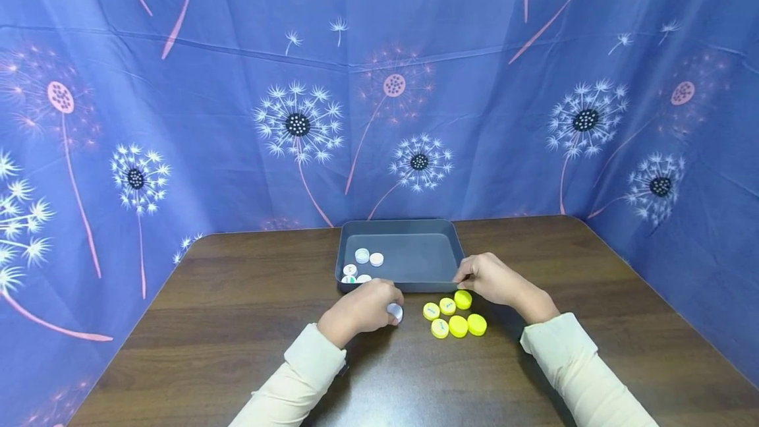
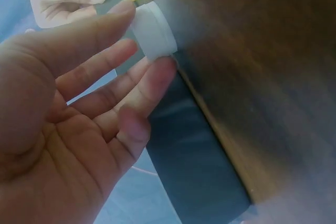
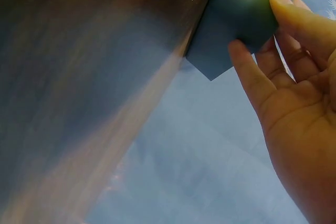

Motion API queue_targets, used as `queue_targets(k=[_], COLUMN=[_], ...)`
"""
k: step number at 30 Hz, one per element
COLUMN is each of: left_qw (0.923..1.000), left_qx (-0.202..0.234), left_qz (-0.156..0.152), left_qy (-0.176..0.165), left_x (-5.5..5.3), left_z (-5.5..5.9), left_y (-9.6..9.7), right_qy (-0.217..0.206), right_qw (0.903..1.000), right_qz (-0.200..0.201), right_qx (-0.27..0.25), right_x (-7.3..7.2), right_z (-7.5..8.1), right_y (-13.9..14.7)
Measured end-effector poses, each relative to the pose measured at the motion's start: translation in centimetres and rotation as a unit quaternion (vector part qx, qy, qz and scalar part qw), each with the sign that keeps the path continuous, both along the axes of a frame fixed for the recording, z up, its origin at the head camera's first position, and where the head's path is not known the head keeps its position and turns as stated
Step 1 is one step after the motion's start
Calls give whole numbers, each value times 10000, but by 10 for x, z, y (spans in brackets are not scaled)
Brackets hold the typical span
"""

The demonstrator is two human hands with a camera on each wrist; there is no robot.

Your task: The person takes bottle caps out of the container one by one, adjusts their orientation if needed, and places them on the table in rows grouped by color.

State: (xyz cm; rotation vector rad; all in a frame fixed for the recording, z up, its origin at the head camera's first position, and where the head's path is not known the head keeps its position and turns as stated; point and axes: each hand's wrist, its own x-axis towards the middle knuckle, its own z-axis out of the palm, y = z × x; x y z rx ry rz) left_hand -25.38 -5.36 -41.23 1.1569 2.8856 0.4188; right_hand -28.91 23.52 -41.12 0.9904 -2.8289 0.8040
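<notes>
My left hand (image 1: 364,305) pinches a white bottle cap (image 1: 395,312) between thumb and fingers, just in front of the tray's near wall. The left wrist view shows that cap (image 2: 155,31) on its edge at the fingertips. At the right front corner of the dark grey tray (image 1: 415,287), my right hand (image 1: 489,279) grips the rim. In the right wrist view its fingers (image 3: 249,69) lie against the tray wall (image 3: 220,40). Several white caps (image 1: 362,256) sit inside the tray at its left.
Several yellow caps (image 1: 458,326) lie grouped on the brown wooden table (image 1: 249,302), before the tray and between the hands. A blue dandelion-print cloth (image 1: 474,84) hangs behind the table and along its sides.
</notes>
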Motion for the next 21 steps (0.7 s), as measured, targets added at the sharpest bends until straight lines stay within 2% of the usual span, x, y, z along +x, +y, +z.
queue_targets(k=[5,9,13,15,18,21], left_qw=[9998,9987,9965,9934,9873,9821], left_qx=[189,426,788,1109,1490,1667], left_qz=[104,161,168,236,514,840], left_qy=[26,-215,-213,-176,-194,-253], left_x=[-1,-5,-12,-15,-18,-20], left_z=[5,12,25,33,43,49], left_y=[-3,-10,-25,-36,-50,-60], right_qy=[-52,-49,-75,-117,-182,-183], right_qw=[10000,10000,9999,9999,9998,9998], right_qz=[19,-68,-100,-104,-100,-72], right_qx=[7,25,18,-2,-22,-47], right_x=[-1,-1,0,0,0,-1], right_z=[0,0,2,3,3,1], right_y=[1,0,-1,-1,-2,0])
